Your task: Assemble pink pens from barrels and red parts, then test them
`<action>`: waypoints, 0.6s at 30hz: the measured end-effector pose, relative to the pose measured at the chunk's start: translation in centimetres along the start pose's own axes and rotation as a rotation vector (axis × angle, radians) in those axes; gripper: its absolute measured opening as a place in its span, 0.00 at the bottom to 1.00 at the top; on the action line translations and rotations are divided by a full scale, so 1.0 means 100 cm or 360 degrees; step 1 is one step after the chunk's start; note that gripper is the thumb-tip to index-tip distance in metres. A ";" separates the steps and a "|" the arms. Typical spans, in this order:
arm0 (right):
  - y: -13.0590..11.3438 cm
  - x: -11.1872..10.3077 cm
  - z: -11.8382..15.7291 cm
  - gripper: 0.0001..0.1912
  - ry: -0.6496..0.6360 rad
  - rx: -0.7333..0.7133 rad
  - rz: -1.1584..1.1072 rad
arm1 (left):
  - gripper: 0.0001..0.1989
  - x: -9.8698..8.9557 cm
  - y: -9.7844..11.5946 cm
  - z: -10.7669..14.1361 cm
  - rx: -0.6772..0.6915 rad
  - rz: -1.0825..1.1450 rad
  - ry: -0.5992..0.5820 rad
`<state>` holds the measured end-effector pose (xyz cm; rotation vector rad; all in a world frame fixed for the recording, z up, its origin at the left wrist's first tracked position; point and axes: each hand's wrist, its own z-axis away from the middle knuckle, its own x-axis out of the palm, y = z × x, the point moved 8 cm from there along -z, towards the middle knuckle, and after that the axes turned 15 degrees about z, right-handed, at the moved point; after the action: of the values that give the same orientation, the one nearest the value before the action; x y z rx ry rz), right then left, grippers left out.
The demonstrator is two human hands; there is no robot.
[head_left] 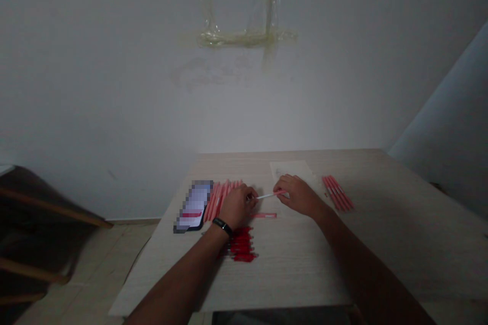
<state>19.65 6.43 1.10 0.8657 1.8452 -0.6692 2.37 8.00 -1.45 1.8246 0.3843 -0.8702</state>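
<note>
Over the middle of the table my left hand (238, 206), wearing a black wristband (222, 226), pinches one end of a slim white stick (266, 196) that looks like a pen refill. At the stick's other end, my right hand (297, 194) has its fingers closed on a pink pen barrel (281, 192). The white stick runs into or against the pink piece; I cannot tell which. Just below lies another pink pen piece (269, 215), partly covered by my left hand. Several pink pen barrels (218, 198) lie side by side beyond my left hand.
Under my left wrist is a row of red pen caps or parts (243, 245). A phone (193, 206) lies at the left. Several pink pens (337, 193) lie in a row at the right. A pale sheet (292, 167) rests behind my right hand, near the wall (244, 111).
</note>
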 end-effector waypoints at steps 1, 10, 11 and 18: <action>0.000 0.000 0.000 0.06 0.0001 0.0003 -0.0001 | 0.06 0.000 0.000 0.000 -0.0001 -0.0001 0.0000; 0.005 -0.002 0.001 0.05 -0.0007 0.0026 0.0021 | 0.07 -0.003 0.000 0.000 -0.0024 -0.0028 -0.0001; 0.006 -0.002 0.001 0.05 -0.0013 0.0032 0.0028 | 0.06 -0.004 0.000 0.000 -0.0029 -0.0033 0.0000; 0.014 -0.004 0.003 0.07 -0.0018 0.0096 0.0056 | 0.07 -0.004 0.002 0.000 -0.0044 -0.0037 -0.0037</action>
<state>21.02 6.96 1.28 0.9294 1.8035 -0.7092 2.17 7.96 -1.06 1.7861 0.4015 -0.8970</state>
